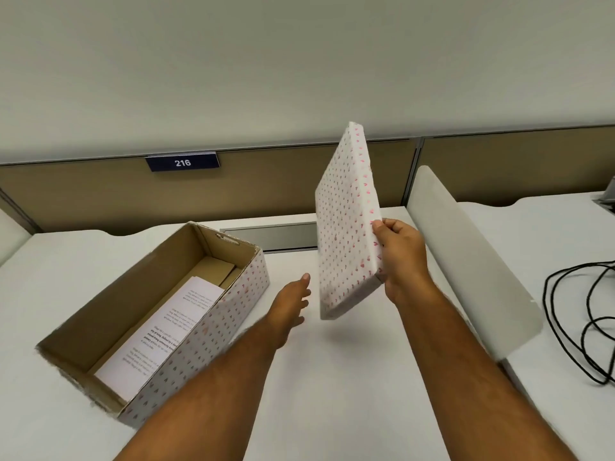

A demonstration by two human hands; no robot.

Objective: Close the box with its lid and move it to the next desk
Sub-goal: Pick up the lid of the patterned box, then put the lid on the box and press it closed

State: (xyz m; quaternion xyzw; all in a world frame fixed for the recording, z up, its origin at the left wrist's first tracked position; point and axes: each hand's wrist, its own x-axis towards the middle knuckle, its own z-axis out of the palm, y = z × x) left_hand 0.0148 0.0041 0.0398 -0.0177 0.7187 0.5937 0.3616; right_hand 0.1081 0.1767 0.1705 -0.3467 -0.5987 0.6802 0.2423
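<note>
We cannot read the print on the paper [159,331] in the box [199,341]; it is too small and blurred. The lid [346,224] hides most of our right hand's [404,257] fingers and part of the grey hatch [269,236] in the desk. Our left hand [289,304] is blurred. The black cable [575,324] and a grey object [609,194] run off the right edge.

Two bare forearms come in from the bottom of the frame, no sleeves showing. The left hand [293,302] and right hand [401,257] carry no rings, watch, gloves or wristbands. Light hair covers both forearms.
</note>
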